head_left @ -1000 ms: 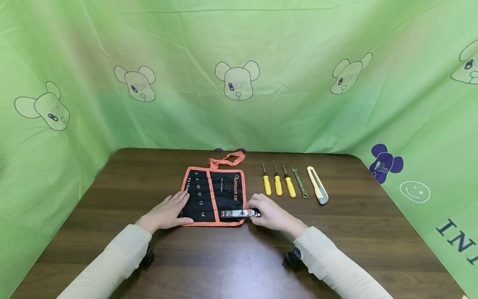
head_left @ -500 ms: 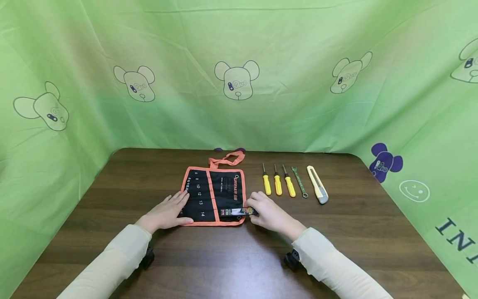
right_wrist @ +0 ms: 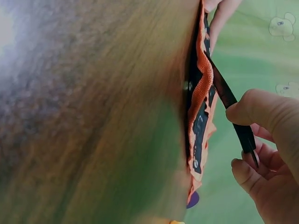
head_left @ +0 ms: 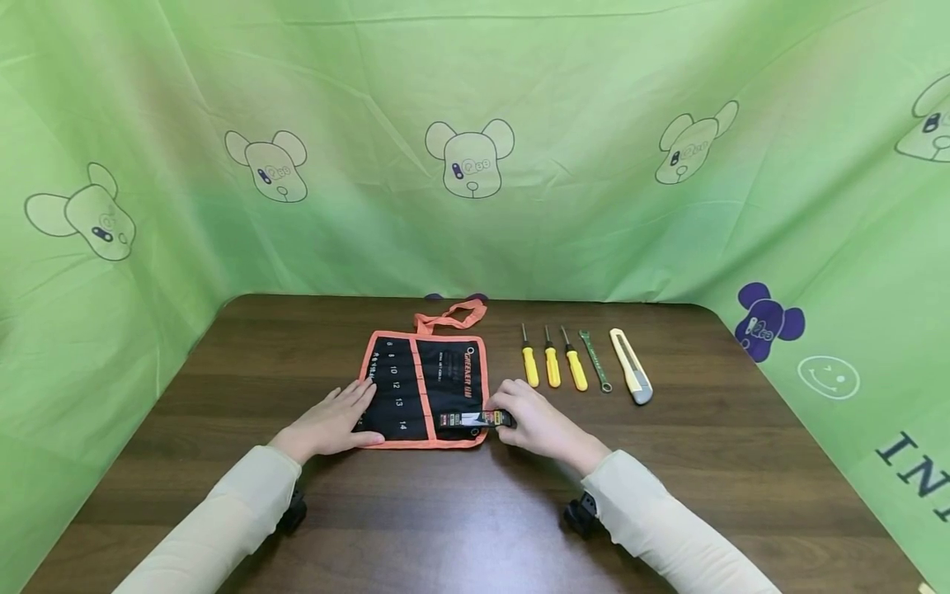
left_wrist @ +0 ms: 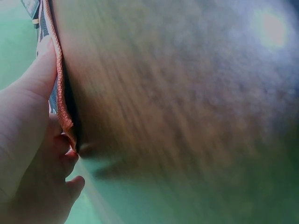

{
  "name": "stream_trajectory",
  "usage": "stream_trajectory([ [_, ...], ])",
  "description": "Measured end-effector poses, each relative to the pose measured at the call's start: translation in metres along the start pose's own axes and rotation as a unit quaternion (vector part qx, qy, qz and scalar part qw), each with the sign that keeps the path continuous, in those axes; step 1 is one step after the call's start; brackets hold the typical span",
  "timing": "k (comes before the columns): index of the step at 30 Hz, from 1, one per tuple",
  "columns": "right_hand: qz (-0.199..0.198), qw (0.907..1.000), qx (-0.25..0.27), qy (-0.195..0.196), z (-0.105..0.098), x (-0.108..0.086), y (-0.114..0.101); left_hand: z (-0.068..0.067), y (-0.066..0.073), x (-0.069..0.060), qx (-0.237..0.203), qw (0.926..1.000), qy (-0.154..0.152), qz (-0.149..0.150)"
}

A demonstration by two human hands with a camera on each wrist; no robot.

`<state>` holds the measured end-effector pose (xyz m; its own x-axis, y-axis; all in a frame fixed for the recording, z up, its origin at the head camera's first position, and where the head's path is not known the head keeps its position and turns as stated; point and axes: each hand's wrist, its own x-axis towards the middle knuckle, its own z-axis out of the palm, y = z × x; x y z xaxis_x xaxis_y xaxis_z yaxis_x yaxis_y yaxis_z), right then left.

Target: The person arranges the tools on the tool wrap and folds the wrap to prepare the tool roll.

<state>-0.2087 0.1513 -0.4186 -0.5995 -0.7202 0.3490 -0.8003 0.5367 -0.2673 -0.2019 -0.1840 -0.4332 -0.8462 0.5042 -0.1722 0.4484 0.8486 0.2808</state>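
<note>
A black fabric tool pouch (head_left: 453, 371) with orange edging and printed numbers lies spread on the table in the head view. My left hand (head_left: 336, 421) rests on its left side, fingers extended over the fabric. In the left wrist view, the thumb (left_wrist: 39, 74) lies along the orange edging. My right hand (head_left: 540, 422) pinches a narrow, flat black case with a printed label (head_left: 473, 419) at its right end, over the pouch's lower right part. The right wrist view shows this black case (right_wrist: 226, 95) slanting, its far end at the pouch's edging; whether it enters a pocket is hidden.
Right of the pouch lie three yellow-handled screwdrivers (head_left: 552, 367), a small green wrench (head_left: 596, 363) and a pale utility knife (head_left: 631, 367). An orange strap (head_left: 453, 318) extends behind the pouch. A green printed curtain (head_left: 475, 239) hangs behind the brown table (head_left: 445, 528).
The black case has tilted slightly in my right hand; the glare on its label has faded and more print shows. My left hand and the pouch have stayed put.
</note>
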Motion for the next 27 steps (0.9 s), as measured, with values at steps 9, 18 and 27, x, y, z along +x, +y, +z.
stream_trajectory([
  [9,-0.003,0.9997,-0.026,-0.005,0.0034,-0.0015,-0.0014,0.0030,-0.0025,0.0011,-0.001,1.0000,0.004,0.004],
  [18,0.007,0.9999,0.004,-0.013,0.0049,-0.0013,-0.0013,0.0030,-0.0021,0.0008,-0.004,1.0000,0.000,0.001],
  [27,0.038,0.9983,0.032,-0.029,0.0060,-0.0032,0.0033,-0.0002,0.0019,0.0013,0.000,0.9998,0.006,0.019],
])
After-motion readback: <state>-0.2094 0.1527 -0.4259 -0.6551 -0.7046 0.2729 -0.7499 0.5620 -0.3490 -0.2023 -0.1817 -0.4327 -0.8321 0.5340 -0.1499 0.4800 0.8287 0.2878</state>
